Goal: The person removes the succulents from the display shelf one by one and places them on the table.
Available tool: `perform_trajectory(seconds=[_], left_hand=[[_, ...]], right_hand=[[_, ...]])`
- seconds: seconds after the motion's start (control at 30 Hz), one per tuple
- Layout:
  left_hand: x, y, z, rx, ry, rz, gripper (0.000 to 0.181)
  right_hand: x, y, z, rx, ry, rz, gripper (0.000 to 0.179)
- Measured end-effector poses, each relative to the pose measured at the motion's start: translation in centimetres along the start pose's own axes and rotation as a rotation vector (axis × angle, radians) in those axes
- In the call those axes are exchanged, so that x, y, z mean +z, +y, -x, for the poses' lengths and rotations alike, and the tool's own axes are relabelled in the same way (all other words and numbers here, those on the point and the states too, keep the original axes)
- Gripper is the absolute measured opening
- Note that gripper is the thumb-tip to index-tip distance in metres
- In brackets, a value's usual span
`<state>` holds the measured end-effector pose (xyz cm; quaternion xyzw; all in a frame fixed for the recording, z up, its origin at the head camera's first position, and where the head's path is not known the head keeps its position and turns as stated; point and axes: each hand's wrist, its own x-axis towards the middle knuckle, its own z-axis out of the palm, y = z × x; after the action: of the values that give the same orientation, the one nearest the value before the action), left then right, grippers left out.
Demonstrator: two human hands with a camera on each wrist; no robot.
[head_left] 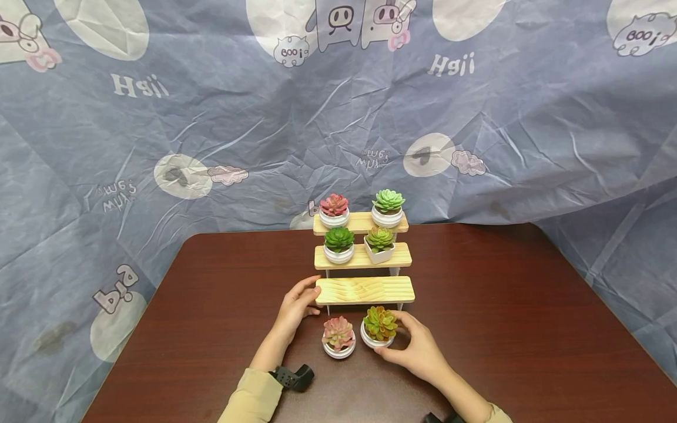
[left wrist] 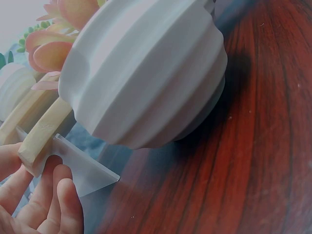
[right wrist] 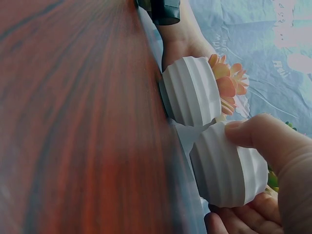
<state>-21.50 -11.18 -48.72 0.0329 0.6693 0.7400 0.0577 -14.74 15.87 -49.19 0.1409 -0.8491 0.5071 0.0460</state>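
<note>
My right hand (head_left: 421,351) holds a white ribbed pot with a green-and-orange artificial succulent (head_left: 379,324), thumb on the near side and fingers around the far side. In the right wrist view the thumb presses on this white pot (right wrist: 226,168). Left of it a pink succulent (head_left: 338,335) stands on the table in a similar pot; its white pot (left wrist: 151,73) fills much of the left wrist view. With my left hand (head_left: 294,306) I grip the left end of the lowest step of a wooden tiered stand (head_left: 365,290), fingers beside its clear support (left wrist: 85,168).
On the middle step stand a dark green succulent (head_left: 339,241) and a yellow-green one (head_left: 379,241). The top step bears a red succulent (head_left: 334,207) and a light green one (head_left: 388,202). A printed blue cloth (head_left: 254,117) hangs behind the dark wooden table (head_left: 502,311).
</note>
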Motion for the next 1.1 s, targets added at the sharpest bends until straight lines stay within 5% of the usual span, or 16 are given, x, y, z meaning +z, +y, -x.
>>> perform_trajectory(seconds=[0.17,1.1], left_hand=[[0.4,1.2,0.8,0.015,0.000,0.000,0.043],[0.4,1.4,0.8,0.002,-0.015,-0.004,0.041]], right_hand=[[0.0,0.0,0.1,0.002,-0.004,0.032,0.062],[-0.1,0.3,0.2,-0.041,-0.070,0.006,0.063]])
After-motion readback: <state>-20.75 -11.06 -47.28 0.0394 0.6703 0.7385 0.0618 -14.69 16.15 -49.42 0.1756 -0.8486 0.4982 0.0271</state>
